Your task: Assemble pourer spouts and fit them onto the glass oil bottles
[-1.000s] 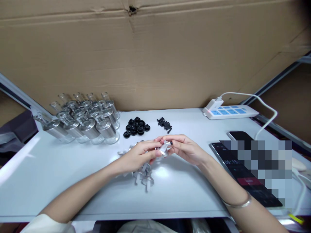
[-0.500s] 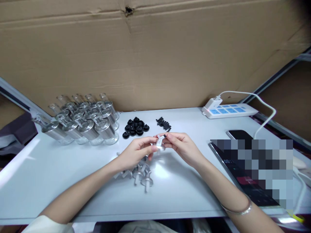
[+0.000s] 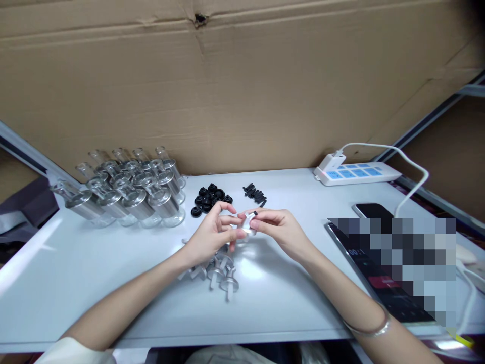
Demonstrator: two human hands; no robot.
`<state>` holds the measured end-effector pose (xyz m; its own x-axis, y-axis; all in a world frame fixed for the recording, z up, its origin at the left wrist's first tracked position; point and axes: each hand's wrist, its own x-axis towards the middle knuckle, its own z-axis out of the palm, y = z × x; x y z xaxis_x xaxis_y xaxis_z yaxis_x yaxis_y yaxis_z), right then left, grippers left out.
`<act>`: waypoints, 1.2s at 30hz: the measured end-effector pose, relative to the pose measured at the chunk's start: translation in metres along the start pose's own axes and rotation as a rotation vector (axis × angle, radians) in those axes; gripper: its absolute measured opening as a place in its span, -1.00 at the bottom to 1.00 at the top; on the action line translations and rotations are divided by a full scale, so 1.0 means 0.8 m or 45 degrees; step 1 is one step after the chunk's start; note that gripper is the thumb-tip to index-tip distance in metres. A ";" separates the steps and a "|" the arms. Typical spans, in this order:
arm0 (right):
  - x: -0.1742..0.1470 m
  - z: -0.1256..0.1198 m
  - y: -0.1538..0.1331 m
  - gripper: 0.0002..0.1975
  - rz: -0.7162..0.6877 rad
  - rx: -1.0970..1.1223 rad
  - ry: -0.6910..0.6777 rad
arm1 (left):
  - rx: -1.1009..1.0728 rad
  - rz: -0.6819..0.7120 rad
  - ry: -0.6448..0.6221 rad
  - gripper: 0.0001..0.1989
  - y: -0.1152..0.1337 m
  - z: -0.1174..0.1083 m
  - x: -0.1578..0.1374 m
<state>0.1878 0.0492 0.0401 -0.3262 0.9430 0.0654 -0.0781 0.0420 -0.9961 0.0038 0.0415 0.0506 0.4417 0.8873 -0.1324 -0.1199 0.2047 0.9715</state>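
A silver metal pour spout [image 3: 248, 225] with a small black piece on its tip is held up between my two hands above the table. My right hand [image 3: 282, 230] pinches it from the right, thumb and fingers close to the black tip. From the left, my left hand [image 3: 212, 232] grips the spout's rim with the thumb and a finger behind, its index finger lifted away. Below and beside my left hand lie several more silver pour spouts [image 3: 229, 284], partly hidden by the hand and wrist.
Several glass bottles [image 3: 164, 202] with metal sleeves stand at the left. Black round stoppers [image 3: 206, 199] and small black strips [image 3: 254, 193] lie beyond my hands. On the right are a power strip [image 3: 356, 173], a white cable [image 3: 415, 162], a phone [image 3: 373, 215] and a tablet [image 3: 371, 273].
My left index finger has lifted off the spout and now points up. My right hand has shifted slightly left, its thumb now lower across the spout, which has turned a little.
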 end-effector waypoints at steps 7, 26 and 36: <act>-0.002 0.002 -0.001 -0.80 -0.042 -0.004 0.009 | 0.028 -0.051 -0.034 -0.44 0.001 0.001 -0.001; -0.001 0.007 0.003 -0.78 -0.056 -0.061 0.044 | 0.162 0.003 0.032 -0.47 -0.006 0.004 0.000; 0.013 -0.037 0.007 -0.82 -0.288 -0.712 0.431 | 0.377 0.025 0.002 -0.62 -0.002 0.001 -0.003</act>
<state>0.2115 0.0692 0.0334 -0.0402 0.9382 0.3437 0.4172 0.3283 -0.8474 0.0036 0.0386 0.0494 0.4404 0.8906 -0.1135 0.1369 0.0584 0.9889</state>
